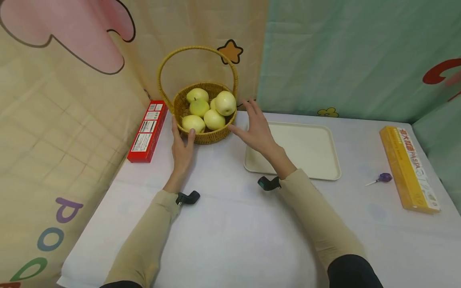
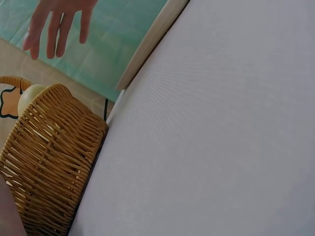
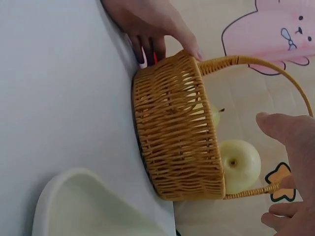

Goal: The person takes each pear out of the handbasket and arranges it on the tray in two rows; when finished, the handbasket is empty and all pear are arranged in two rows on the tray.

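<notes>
Pale yellow-green fruit (image 1: 214, 120) in a golden-brown woven basket (image 1: 210, 139)
White desk (image 1: 223, 224), cream tray (image 1: 302, 148). The left box (image 1: 147, 135) is red with white labels (image 1: 142, 142); the right box (image 1: 407, 172) is yellow with a white strip (image 1: 420, 172) and red lettering (image 1: 410, 148), near a purple lollipop (image 1: 385, 177) on a white stick (image 1: 371, 183). The far curtain (image 1: 306, 60) runs beige, with an orange star (image 1: 230, 52) outlined in black, then mint green on the right with a yellow flower (image 1: 327, 112); the left curtain (image 1: 54, 132) is beige with purple, blue and green letters (image 1: 50, 229).
</notes>
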The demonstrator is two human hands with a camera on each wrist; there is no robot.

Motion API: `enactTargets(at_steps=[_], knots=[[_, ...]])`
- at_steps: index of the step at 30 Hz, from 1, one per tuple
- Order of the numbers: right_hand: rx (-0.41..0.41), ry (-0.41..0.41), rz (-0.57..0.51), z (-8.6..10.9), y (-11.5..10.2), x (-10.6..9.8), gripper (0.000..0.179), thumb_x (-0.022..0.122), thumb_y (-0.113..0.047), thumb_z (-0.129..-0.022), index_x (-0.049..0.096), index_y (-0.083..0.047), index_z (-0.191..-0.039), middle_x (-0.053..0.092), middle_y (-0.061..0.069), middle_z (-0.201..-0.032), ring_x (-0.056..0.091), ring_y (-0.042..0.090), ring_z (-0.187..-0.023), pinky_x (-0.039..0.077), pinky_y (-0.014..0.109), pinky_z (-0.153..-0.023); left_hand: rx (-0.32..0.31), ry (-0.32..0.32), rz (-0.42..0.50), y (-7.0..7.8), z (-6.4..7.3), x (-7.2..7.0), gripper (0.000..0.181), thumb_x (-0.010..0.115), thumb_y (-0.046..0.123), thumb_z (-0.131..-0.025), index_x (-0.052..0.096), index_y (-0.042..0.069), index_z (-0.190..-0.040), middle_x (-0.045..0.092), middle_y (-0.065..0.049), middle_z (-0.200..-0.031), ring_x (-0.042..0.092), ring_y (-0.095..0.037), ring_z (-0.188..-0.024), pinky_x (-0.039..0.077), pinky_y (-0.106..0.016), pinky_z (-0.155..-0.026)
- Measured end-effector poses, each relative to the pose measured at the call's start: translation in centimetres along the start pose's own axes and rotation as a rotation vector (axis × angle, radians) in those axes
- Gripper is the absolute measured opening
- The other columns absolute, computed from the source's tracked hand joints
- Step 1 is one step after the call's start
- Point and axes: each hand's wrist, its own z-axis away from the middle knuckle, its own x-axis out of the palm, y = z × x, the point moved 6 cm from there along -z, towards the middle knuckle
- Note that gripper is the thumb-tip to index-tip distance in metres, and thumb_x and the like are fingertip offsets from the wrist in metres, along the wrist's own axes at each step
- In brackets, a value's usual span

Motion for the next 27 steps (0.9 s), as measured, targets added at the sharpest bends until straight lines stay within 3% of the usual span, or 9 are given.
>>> enactTargets(at_steps=[8, 15, 27], knots=[[-0.048, 0.069, -0.008, -2.8, -2.2, 1.8, 0.086, 0.078, -0.038, -0.095, 0.036, -0.006, -0.162, 0.034, 0.018, -0.168, 0.034, 0.033, -0.156, 0.034, 0.052, -0.125, 0.008, 0.014, -0.014, 0.1, 0.1, -0.2, 0.082, 0.05, 0.055, -0.108, 0.003, 0.033, -0.171, 0.012, 0.004, -0.178, 0.023, -0.026, -0.161, 0.021, -0.051, -0.13], [-0.053, 0.107, -0.04, -4.2, -2.5, 2.5, 0.079, 0.08, -0.027, -0.095, 0.04, -0.009, -0.162, 0.037, 0.017, -0.167, 0.035, 0.032, -0.156, 0.033, 0.051, -0.125, 0.023, 0.02, -0.021, 0.2, 0.1, -0.1, 0.083, 0.051, 0.054, -0.108, 0.004, 0.031, -0.171, 0.014, 0.002, -0.178, 0.029, -0.03, -0.159, 0.025, -0.053, -0.129], [0.003, 0.036, 0.087, -7.1, -2.9, 4.4, 0.077, 0.077, -0.01, -0.094, 0.041, -0.01, -0.161, 0.033, 0.016, -0.169, 0.029, 0.03, -0.158, 0.034, 0.043, -0.126, 0.012, 0.01, -0.026, 0.2, 0.2, -0.2, 0.082, 0.051, 0.055, -0.108, 0.002, 0.036, -0.171, 0.013, 0.003, -0.178, 0.029, -0.03, -0.159, 0.025, -0.052, -0.129]])
